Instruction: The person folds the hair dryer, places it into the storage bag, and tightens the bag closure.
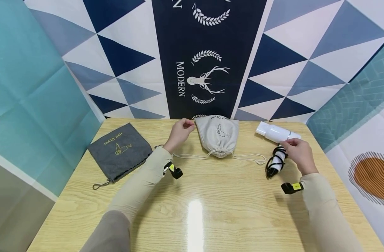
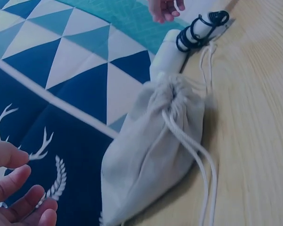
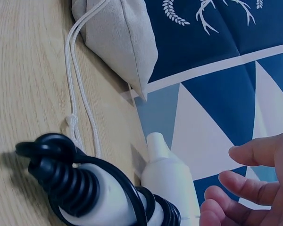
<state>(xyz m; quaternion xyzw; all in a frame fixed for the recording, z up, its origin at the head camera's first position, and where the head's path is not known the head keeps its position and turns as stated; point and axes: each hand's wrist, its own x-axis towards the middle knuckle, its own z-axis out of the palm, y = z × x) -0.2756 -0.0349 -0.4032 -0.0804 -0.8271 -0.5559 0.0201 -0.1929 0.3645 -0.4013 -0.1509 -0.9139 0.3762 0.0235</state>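
Observation:
A beige drawstring pouch (image 1: pixel 214 138) with a hair dryer print lies at the back middle of the table, its gathered neck toward me and its cords (image 1: pixel 192 156) spread to both sides. My left hand (image 1: pixel 180 133) is by its left corner, and the left wrist view shows those fingers loosely bent with nothing in them. To the right lies a white hair dryer (image 1: pixel 280 134), a black cord (image 3: pixel 137 200) wound round its handle. Over the dryer's handle end is my right hand (image 1: pixel 300 154); in the right wrist view its relaxed fingers (image 3: pixel 259 153) hold nothing.
A dark grey drawstring pouch (image 1: pixel 132 140) with yellow "Hair Dryer" lettering lies flat at the left of the wooden table (image 1: pixel 236 203). A patterned backdrop (image 1: pixel 210 42) rises at the table's back edge, with teal cloth (image 1: pixel 37 87) on the left.

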